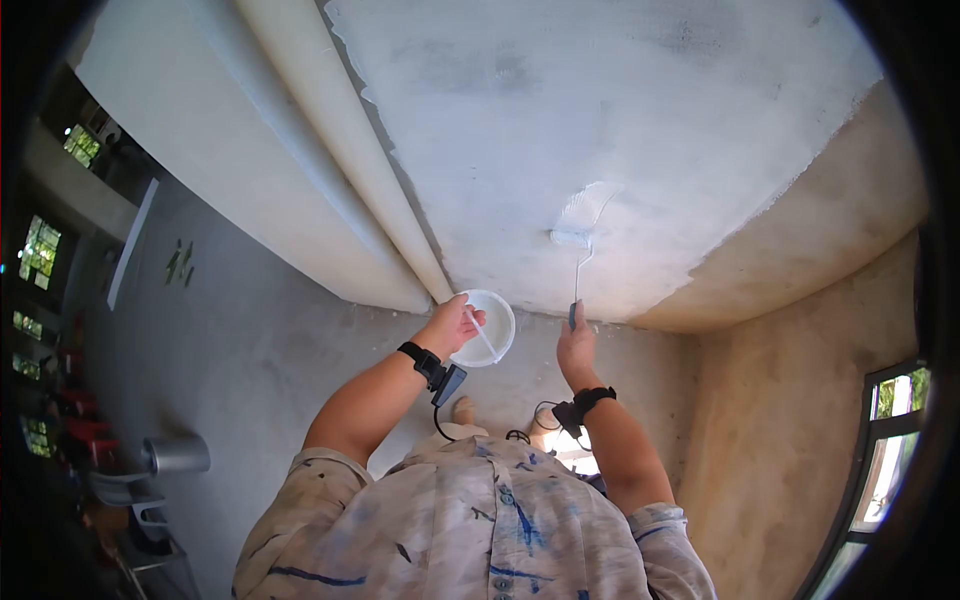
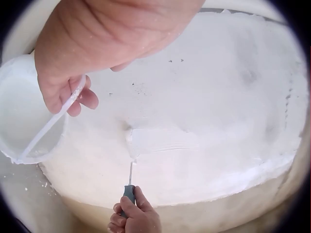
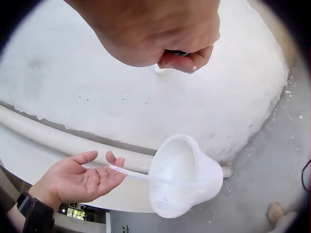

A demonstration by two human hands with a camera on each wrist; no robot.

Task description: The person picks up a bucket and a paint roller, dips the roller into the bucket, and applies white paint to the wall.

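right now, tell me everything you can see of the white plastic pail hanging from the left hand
The white plastic pail is round and tapered, smeared with white paint inside and over its rim. It hangs tilted, mouth turned sideways, by a thin white bail handle lying across the fingers of the left hand. Nothing else touches it.

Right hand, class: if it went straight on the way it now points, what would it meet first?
Most likely the white-painted wall: the right hand points along its roller, whose head lies on that wall. Depth is hard to judge.
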